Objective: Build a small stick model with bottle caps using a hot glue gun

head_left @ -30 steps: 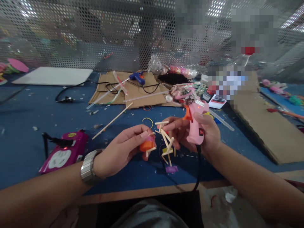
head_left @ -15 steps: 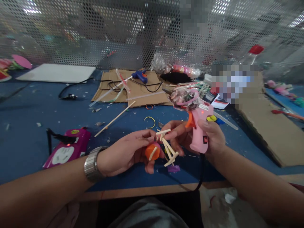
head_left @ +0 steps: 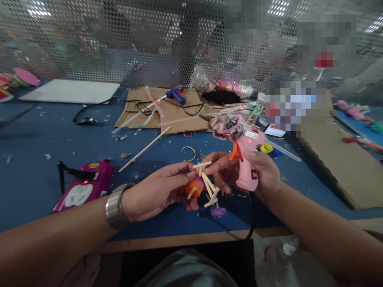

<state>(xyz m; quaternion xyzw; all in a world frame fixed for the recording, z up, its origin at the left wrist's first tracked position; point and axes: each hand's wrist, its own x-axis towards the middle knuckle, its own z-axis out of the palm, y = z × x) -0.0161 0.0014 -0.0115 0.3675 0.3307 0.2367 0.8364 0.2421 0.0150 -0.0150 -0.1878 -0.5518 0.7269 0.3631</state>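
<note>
My left hand, with a metal watch on its wrist, is closed around a small craft piece of short wooden sticks. An orange and pink round part with a stick across it sits at the left fingertips. My right hand is closed on the handle of a pink glue gun with an orange trigger; its red light is lit. Fingers of the right hand also reach to the top of the sticks. The glue gun's nozzle points to the left, away from the sticks. Some fingers are hidden behind the sticks.
A purple device lies at left. A long wooden stick rests on the blue table. Behind are cardboard sheets with a blue glue gun and cords. More cardboard lies at right. A perforated metal screen stands behind.
The pink glue gun and my right hand have shifted slightly left. The orange round part has turned in my left fingers, showing more of its pink side.
</note>
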